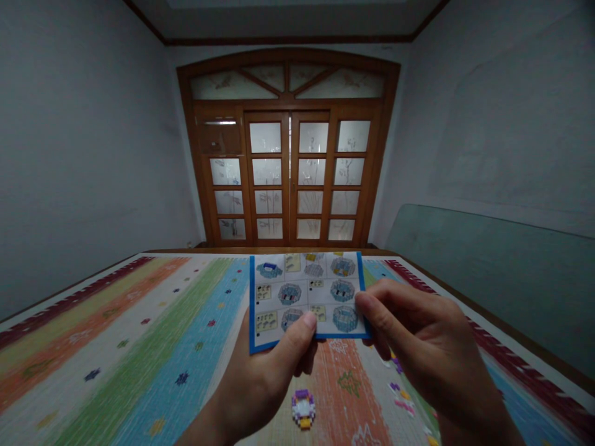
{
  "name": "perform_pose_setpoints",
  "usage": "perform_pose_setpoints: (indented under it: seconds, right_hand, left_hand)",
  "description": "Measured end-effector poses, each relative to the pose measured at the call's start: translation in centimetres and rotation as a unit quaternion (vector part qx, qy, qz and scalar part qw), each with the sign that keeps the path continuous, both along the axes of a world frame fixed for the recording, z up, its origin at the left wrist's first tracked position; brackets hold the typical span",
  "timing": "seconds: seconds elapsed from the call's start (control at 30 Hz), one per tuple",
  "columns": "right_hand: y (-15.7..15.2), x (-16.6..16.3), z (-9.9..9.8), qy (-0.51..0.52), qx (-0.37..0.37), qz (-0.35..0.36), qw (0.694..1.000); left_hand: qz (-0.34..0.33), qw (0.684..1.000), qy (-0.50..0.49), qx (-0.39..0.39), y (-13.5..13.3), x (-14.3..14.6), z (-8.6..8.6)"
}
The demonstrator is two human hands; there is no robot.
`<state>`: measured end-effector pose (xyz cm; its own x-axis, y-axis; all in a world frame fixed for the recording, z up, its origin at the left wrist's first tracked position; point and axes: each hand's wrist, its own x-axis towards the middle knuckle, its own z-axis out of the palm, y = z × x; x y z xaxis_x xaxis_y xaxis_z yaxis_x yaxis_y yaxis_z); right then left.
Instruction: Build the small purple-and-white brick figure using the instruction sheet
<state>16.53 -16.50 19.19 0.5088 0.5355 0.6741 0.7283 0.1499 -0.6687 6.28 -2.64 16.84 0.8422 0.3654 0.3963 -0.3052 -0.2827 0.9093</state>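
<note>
Both hands hold up a small instruction sheet [304,294] with a blue border and a grid of pictures of brick-building steps. My left hand [267,378] pinches its lower edge, thumb on the front. My right hand [421,350] grips the sheet's lower right corner with closed fingers. Below the sheet, on the striped mat [139,347], sits a small brick-built figure [303,409] in purple, white and yellow. Several loose small bricks [402,396] lie scattered under my right hand.
The colourful striped mat covers a wide surface with a dark red border. A wooden double door [289,179] with frosted glass panes stands beyond it. A glass panel [502,272] leans against the right wall.
</note>
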Motion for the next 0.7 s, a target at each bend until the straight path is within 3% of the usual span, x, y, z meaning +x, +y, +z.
perform_pose_setpoints:
  seconds: [0.57,0.63,0.7]
  right_hand:
    - [-0.1,0.4,-0.1,0.037,0.011,0.021,0.999]
    - [0.2,1.1,-0.6,0.066,0.024,0.025,0.997]
    - [0.8,2.0,-2.1,0.077,-0.021,0.037,0.996]
  left_hand:
    - [0.020,1.000,-0.006,-0.006,0.2,0.1,-0.3]
    - [0.030,0.999,-0.021,-0.013,0.2,0.2,-0.1]
    - [0.046,0.998,-0.041,-0.019,0.2,0.3,0.2]
